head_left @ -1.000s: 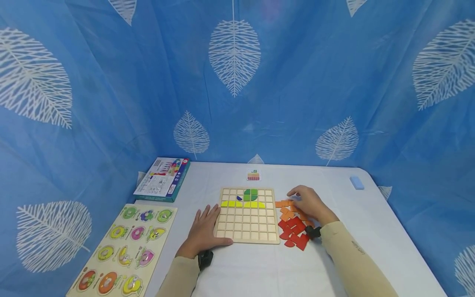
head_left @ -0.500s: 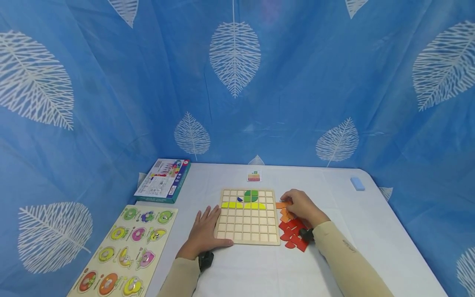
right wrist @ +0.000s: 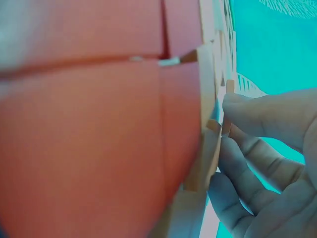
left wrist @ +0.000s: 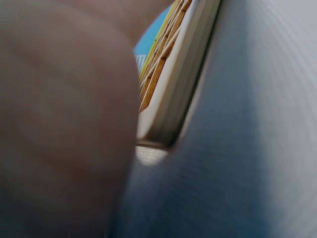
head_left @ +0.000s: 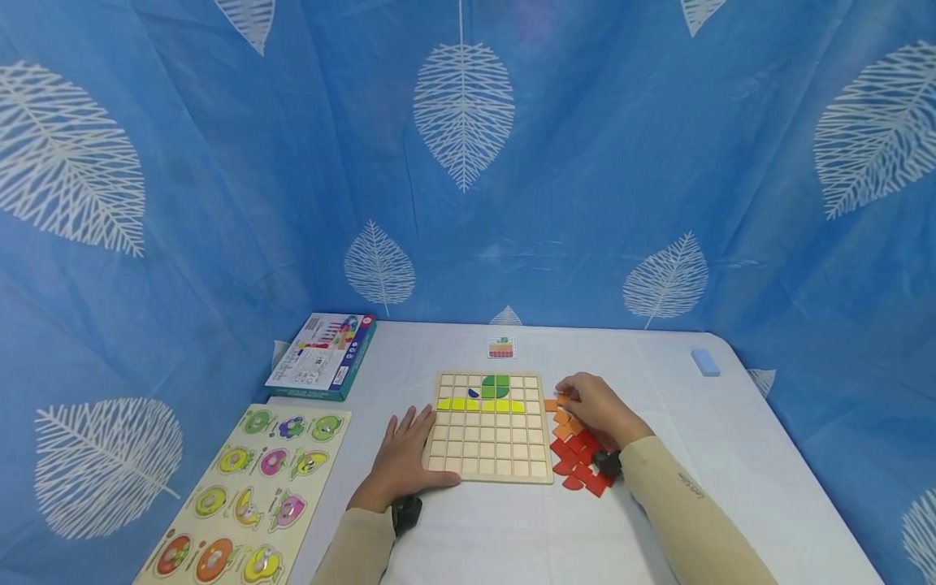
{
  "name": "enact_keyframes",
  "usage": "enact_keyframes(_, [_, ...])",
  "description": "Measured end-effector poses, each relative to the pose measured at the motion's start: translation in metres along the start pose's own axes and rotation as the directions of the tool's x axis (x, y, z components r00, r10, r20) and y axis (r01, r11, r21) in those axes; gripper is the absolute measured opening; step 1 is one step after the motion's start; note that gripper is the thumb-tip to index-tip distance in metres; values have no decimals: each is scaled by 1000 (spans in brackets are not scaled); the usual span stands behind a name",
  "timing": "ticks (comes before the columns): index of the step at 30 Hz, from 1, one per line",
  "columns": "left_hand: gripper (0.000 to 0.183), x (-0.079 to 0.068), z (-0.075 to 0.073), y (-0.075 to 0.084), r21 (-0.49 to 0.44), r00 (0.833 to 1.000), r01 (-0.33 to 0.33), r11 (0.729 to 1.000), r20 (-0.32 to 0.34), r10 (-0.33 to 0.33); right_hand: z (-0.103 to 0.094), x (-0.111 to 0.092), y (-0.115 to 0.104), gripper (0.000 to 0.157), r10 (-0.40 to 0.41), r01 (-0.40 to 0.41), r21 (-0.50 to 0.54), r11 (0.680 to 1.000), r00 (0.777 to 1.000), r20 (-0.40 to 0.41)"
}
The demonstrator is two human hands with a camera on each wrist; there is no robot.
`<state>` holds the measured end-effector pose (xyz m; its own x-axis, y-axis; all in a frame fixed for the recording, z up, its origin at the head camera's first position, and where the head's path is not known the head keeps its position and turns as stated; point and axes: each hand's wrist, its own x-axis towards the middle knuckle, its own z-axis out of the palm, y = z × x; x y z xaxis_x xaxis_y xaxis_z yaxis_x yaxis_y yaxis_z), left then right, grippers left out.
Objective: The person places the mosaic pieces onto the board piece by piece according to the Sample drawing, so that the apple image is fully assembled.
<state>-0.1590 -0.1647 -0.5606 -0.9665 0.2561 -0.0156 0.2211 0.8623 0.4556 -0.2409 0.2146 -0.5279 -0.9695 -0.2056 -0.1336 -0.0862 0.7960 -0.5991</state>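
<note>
In the head view my left hand [head_left: 398, 461] lies with fingers spread against the left edge of a wooden grid board [head_left: 486, 448], its thumb along the near edge. Green tiles [head_left: 495, 387], a row of yellow tiles [head_left: 459, 404] and a small dark blue piece [head_left: 473, 393] sit on the board. My right hand [head_left: 601, 406] is over the pile of orange tiles [head_left: 565, 425] beside the board's right edge. In the right wrist view, its thumb and fingers pinch a thin orange tile [right wrist: 229, 106] on edge. Red tiles [head_left: 578, 467] lie nearer me, partly under the right wrist.
A small picture card [head_left: 502, 348] lies behind the board. At the back left is a flat box [head_left: 322, 357], with a fruit puzzle board [head_left: 241, 496] in front of it. A light blue block [head_left: 705, 362] sits at the far right of the white table.
My right hand has moved left and slightly nearer the board, and its fingers have come together at the orange tiles. The left hand stays in place.
</note>
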Motion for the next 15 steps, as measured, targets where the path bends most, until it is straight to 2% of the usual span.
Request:
enact_keyframes(3, [131, 0, 2, -1, 6, 1000, -1, 1000, -3, 1, -3, 1, -1, 31, 18, -18, -7, 1000, 1000, -11])
enact_keyframes(9, [130, 0, 2, -1, 14, 1000, -9, 1000, -10, 9, -7, 4, -4, 32, -12, 11, -18, 1000, 999, -49])
enact_keyframes(15, [129, -1, 1, 0, 10, 1000, -9, 1000, -2, 9, -4, 5, -11, 29, -87, 87, 0, 996, 993, -76])
